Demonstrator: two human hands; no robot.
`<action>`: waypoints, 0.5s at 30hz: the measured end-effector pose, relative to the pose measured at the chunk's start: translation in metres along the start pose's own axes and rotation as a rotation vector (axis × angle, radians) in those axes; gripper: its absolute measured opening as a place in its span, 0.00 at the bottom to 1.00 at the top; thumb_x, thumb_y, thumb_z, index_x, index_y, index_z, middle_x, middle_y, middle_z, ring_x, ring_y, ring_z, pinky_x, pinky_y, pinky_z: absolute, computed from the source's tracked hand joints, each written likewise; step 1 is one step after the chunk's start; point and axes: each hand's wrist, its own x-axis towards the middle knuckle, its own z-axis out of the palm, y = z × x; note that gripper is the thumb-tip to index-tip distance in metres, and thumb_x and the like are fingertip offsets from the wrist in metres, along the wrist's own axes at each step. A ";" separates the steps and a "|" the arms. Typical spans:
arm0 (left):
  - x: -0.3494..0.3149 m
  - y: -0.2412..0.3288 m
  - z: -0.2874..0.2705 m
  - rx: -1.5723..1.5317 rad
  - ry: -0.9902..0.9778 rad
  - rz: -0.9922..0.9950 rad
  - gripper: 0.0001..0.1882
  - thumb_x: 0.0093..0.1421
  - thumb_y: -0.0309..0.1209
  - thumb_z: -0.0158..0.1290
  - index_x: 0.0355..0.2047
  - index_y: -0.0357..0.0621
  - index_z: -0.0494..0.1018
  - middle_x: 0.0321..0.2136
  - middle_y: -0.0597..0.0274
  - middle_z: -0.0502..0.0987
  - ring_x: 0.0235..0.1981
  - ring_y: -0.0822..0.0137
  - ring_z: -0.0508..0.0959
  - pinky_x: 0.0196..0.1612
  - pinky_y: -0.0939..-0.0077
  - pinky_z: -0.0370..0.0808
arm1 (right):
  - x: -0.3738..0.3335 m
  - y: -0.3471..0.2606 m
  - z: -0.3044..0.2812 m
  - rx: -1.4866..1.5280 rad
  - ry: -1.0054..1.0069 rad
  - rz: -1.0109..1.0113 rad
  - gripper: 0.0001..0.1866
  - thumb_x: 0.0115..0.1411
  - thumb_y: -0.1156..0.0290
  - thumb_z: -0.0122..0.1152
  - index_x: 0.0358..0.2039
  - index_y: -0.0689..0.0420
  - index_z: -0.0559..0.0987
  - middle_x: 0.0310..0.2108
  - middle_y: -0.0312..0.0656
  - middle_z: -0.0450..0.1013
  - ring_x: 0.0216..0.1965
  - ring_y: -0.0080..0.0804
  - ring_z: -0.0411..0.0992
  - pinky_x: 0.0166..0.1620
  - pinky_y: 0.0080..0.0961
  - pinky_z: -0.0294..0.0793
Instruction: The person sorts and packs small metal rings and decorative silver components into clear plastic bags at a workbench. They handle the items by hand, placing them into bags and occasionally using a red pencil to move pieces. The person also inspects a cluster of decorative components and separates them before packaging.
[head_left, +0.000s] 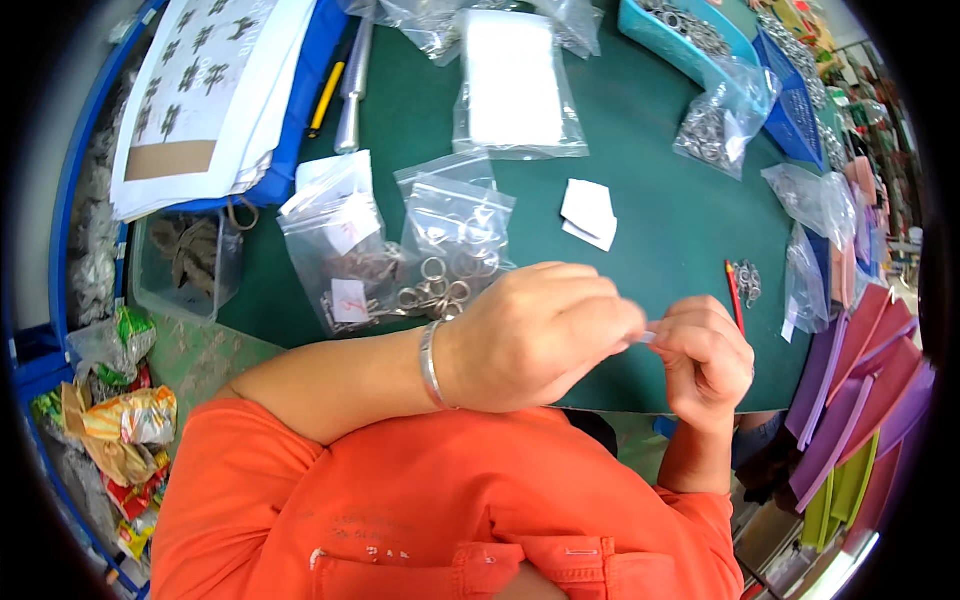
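My left hand (545, 335), with a silver bangle at the wrist, reaches across to the right with its fingers closed. My right hand (708, 352) faces it, thumb and fingers pinched. Between the fingertips shows a small pale, see-through piece (646, 338), held by both hands just above the table's near edge; its kind is too small to tell, and the left fingertips are slightly blurred. Beside my left wrist, metal rings (437, 291) lie at the mouth of a clear zip bag (462, 215). Another zip bag (335, 240) with metal parts and paper slips adjoins it.
Past my right hand lie a red pencil (735, 298) and a small pile of metal pieces (747, 282). White paper slips (590, 213) rest mid-table. Farther back are a bagged white stack (512, 80), a turquoise bin (690, 45) and printed sheets (205, 90). Purple and red panels (860, 390) stand right.
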 end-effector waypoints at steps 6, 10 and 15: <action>-0.011 -0.009 0.004 0.178 -0.126 -0.015 0.07 0.48 0.22 0.61 0.27 0.39 0.75 0.24 0.60 0.70 0.25 0.59 0.71 0.26 0.68 0.69 | 0.002 -0.005 0.016 -0.184 -0.067 -0.048 0.12 0.42 0.77 0.72 0.29 0.59 0.80 0.22 0.36 0.73 0.23 0.34 0.70 0.26 0.28 0.65; -0.012 -0.006 -0.001 0.189 -0.146 0.073 0.07 0.47 0.23 0.62 0.26 0.40 0.75 0.24 0.60 0.71 0.24 0.59 0.71 0.26 0.69 0.68 | 0.003 -0.008 0.007 -0.258 -0.166 -0.042 0.08 0.45 0.74 0.70 0.27 0.56 0.80 0.18 0.34 0.70 0.19 0.31 0.66 0.23 0.29 0.60; -0.005 -0.005 -0.001 -0.016 -0.140 -0.019 0.08 0.48 0.24 0.65 0.27 0.41 0.76 0.25 0.58 0.75 0.25 0.58 0.75 0.27 0.70 0.71 | -0.001 -0.008 -0.004 -0.127 -0.264 0.015 0.07 0.47 0.72 0.69 0.28 0.54 0.79 0.17 0.32 0.68 0.18 0.32 0.65 0.23 0.29 0.59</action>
